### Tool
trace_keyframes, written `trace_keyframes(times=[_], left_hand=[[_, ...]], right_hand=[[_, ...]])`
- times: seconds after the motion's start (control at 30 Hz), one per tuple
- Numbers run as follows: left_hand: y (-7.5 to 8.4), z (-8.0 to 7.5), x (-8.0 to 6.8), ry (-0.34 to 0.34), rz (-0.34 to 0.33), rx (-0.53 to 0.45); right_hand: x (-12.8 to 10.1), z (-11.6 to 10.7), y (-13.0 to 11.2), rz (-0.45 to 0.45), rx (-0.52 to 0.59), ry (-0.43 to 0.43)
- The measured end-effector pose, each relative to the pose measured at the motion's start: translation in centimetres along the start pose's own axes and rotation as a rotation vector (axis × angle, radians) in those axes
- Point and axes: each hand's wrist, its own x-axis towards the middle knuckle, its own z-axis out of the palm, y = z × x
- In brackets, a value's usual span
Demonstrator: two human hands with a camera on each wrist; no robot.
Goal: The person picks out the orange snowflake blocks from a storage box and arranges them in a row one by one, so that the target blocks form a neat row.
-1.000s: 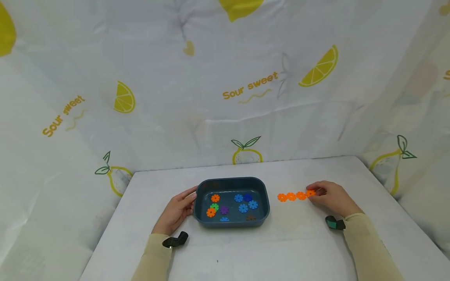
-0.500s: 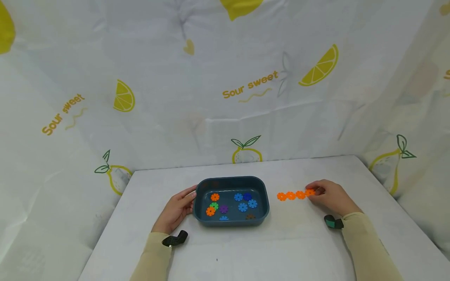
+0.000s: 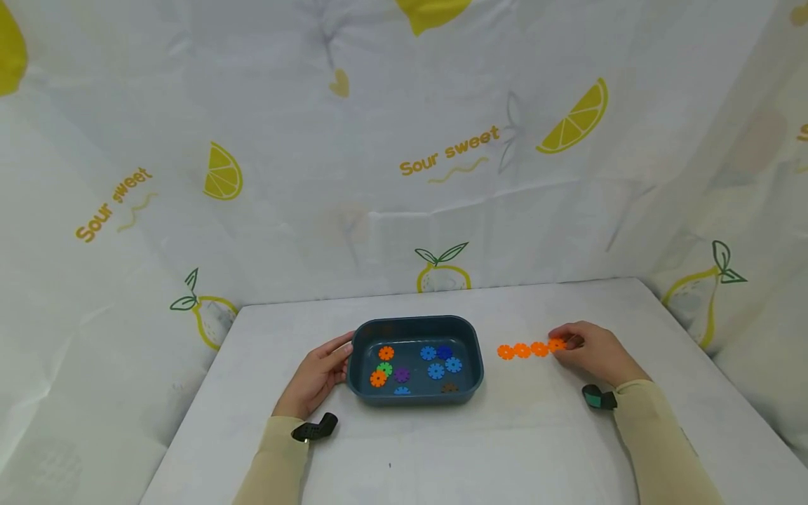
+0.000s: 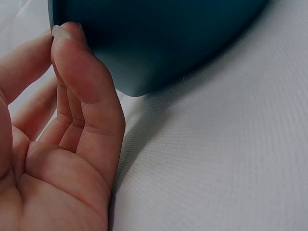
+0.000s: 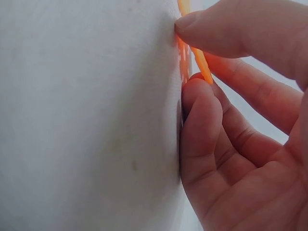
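In the head view my left hand [image 3: 313, 375] is at the left end of a dark blue tray [image 3: 416, 401]. Its curled fingers hold the tray's side near the rim, as the left wrist view shows up close. To the right of the tray, an orange notched plastic disc [image 3: 557, 345] is pinched by my right hand [image 3: 596, 352] at the right end of a row of orange discs [image 3: 522, 351]. Seen edge-on in the right wrist view, the pinched disc [image 5: 202, 65] tilts slightly off the table between thumb and fingers. Whether it is joined to its neighbour cannot be made out.
Loose notched discs lie in the tray: orange [image 3: 386, 353], green [image 3: 384, 369], purple [image 3: 401, 375], several blue [image 3: 436, 371] and a brown one [image 3: 449, 388]. The white table [image 3: 467, 449] meets a lemon-printed cloth [image 3: 303, 231] behind it.
The head view has shifted very slightly. Both hands, the tray and the row of orange discs stay where they were.
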Motion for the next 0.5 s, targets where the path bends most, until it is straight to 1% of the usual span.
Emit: trace_keyframes(times=[0.3, 0.5], left_hand=[[-0.01, 0.00, 0.03, -0.002, -0.002, 0.001], [0.05, 0.02, 0.01, 0.005, -0.006, -0.003]], right_hand=[[0.12, 0.11, 0.07, -0.009, 0.000, -0.002], [-0.09, -0.32, 0.27, -0.009, 0.005, -0.005]])
